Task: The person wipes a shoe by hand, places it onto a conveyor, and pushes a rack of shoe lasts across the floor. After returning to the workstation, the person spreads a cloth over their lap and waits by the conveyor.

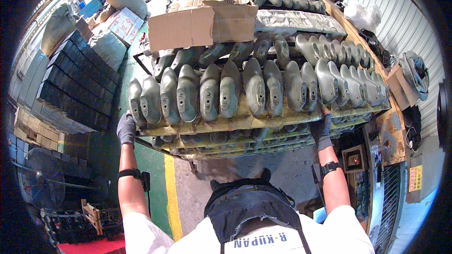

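Note:
A multi-tier rack with a yellowed front edge stands before me. Along its top tier stand rows of dark grey-green shoe lasts, several with small holes in their upward faces. At the rack's left front corner is my left hand, in a grey glove and closed around the frame. My right hand, gloved too, grips the front edge right of the middle, just below the lasts. The undersides of both grips are partly hidden. More lasts show in shadow on the lower tiers.
Brown cardboard lies over the lasts behind. At left are stacked dark boxes, stuffed sacks and a large fan. A yellow floor line runs beside me. A wooden-edged bench stands close at right.

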The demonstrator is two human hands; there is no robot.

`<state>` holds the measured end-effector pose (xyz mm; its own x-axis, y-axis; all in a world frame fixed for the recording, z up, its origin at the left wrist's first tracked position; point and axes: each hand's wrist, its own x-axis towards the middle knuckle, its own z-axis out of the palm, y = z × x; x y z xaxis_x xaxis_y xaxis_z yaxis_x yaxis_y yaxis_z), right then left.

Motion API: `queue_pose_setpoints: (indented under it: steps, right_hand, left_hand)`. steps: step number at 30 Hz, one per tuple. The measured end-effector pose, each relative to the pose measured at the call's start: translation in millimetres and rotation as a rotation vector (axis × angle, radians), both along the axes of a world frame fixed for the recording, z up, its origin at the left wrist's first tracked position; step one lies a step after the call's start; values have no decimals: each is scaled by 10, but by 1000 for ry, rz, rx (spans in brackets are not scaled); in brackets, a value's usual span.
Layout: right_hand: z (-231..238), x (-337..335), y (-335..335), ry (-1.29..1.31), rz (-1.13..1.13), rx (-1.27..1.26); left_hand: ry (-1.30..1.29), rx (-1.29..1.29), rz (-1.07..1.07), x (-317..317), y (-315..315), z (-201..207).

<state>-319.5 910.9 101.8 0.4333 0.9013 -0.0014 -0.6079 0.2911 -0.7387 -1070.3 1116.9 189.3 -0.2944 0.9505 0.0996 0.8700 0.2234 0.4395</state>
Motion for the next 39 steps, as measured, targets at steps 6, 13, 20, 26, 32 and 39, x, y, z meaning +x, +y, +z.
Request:
queue_pose_setpoints:
  steps: [6,13,20,26,32,39]
  right_hand:
    - [-160,116,21,-2,12,38]
    - [-166,126,29,-20,-24,-7]
    - [-64,57,5,-81,23,28]
    - [-110,81,16,-1,-38,-25]
    - [-154,117,10,19,1,-6]
    - [-220,137,50,-186,-18,20]
  left_hand:
    - [16,-1,10,-1,-9,2]
    - [8,-40,41,11,3,19]
    - [46,-10,6,-10,3,-5]
    - [21,1,-2,3,-4,-6]
    - [22,-2,-21,0,-2,-4]
    - [-5,8,5,34,-16,22]
